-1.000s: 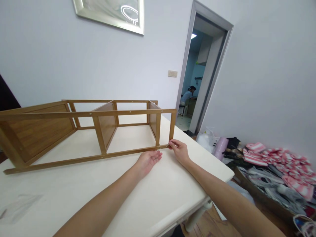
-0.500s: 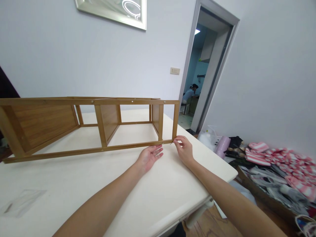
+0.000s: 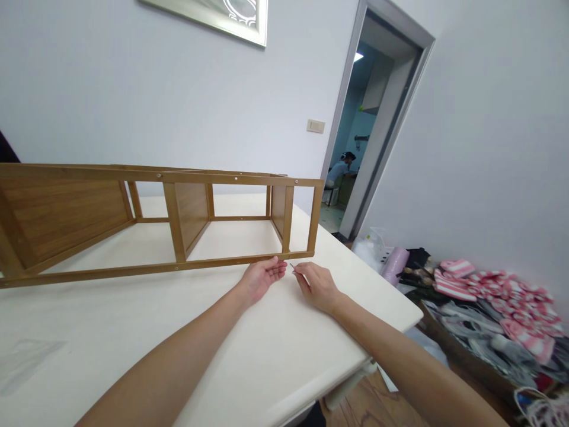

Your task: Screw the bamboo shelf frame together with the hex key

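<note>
A brown wooden shelf frame (image 3: 172, 222) lies on its side across the white table (image 3: 249, 367), its solid panels standing between the long rails. At the lower rail near its right end, my left hand (image 3: 258, 280) is palm up with half-curled fingers, touching or almost touching the wood; I see nothing held in it. Just right of those fingertips, my right hand (image 3: 317, 286) pinches a thin dark metal rod (image 3: 292, 267). The rod's tip points up toward a bolt hole in the lower rail; whether it touches is too small to tell. Bolt heads dot the upper rail.
A clear plastic bag (image 3: 31, 362) lies at the table's left. On the right, striped and grey cloth (image 3: 502, 290) is heaped beside a purple roll (image 3: 395, 265). Beyond the doorway a person (image 3: 340, 169) sits. A framed piece (image 3: 213, 18) hangs on the wall.
My right hand has moved left from the frame's right end corner, bringing the metal rod near the bolt hole by my left hand. My left fingers have curled in more. The view has shifted slightly.
</note>
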{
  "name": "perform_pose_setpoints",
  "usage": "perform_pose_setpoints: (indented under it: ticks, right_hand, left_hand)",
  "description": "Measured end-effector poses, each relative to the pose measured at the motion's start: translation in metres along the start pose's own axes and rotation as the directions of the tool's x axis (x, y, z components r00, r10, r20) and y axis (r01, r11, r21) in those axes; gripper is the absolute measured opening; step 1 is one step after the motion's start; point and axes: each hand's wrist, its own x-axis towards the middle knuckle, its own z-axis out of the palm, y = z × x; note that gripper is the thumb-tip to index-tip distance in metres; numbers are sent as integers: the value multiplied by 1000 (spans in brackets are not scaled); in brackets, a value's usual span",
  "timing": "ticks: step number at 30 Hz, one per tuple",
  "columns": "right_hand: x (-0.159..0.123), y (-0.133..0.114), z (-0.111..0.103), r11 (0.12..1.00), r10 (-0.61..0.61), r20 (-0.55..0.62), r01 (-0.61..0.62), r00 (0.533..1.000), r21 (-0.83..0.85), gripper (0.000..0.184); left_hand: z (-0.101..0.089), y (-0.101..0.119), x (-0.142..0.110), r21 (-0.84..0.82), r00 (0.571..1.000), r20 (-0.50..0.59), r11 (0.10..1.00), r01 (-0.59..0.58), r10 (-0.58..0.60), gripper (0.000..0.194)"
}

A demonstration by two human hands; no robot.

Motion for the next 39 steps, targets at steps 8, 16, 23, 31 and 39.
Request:
perform_pose_setpoints:
  ticks: [8,16,23,31,39]
  right_hand:
    - [-1,0,2,1000,5,-18,-6,1000,-28,11]
    - [0,0,1,999,4,-4,-4,1000,-40,10]
    - [-1,0,2,999,14,-6,-14,1000,-43,8]
    - [-2,2,1,998,39,-12,-39,999,-39,8]
    - [1,4,-1,994,83,-22,-84,996,-75,12]
  left_hand:
    - [-3,-1,4,-5,999,-13,999,33,-33,17]
    - [-4,-4,6,-13,1000,-25,1000,-3,2,18]
    - [-3,-3,2,-24,1000,1,1000,-16,16,19]
    - [0,-7,2,-28,995,-34,995,-98,97,20]
    - [1,-7,1,-25,991,-39,991,-130,128,23]
